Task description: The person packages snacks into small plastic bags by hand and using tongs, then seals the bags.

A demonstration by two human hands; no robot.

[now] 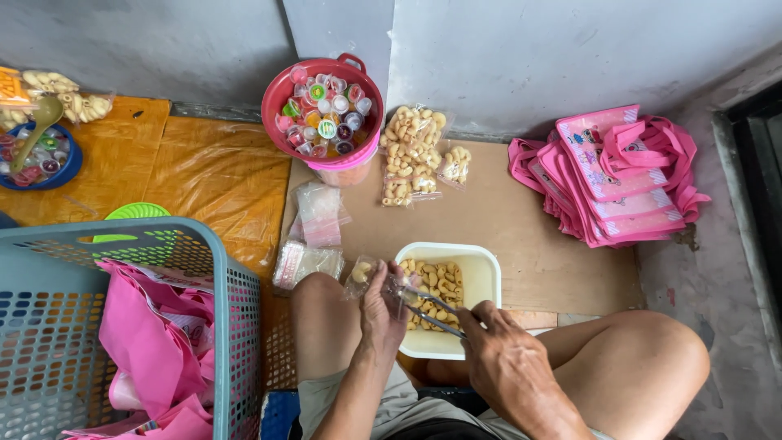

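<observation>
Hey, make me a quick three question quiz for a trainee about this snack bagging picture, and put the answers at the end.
1. True or false: the left hand holds a small clear bag that already has snack pieces in it.
2. What tool is in the right hand? A) spoon B) metal tongs C) scissors
3. Fill in: the stack of pink bags lies on the ____ side of the picture, and the red bucket holds small ____ cups.

Key: 1 true. 2 B. 3 right; jelly-type sealed.

Brown board (521,236) bears white tub (485,281), pink bags (619,175), red bucket (281,94).
</observation>
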